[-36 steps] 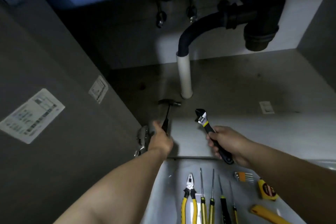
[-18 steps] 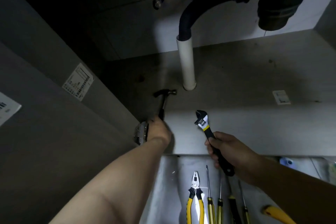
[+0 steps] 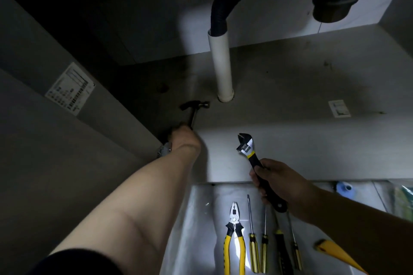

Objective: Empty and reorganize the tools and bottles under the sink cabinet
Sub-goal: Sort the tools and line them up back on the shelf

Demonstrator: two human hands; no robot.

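Black wrench (image 3: pixel 248 149) gripped by right hand (image 3: pixel 282 183) — head points away; left hand (image 3: pixel 185 139) grips hammer (image 3: pixel 194 111).

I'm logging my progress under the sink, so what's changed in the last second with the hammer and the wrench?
Hardly anything. The left hand grips the hammer handle as before; its head may have edged slightly left, away from the pipe. The right hand still holds the wrench. Nothing taken or released. Only the view dipped, showing more of the pliers.
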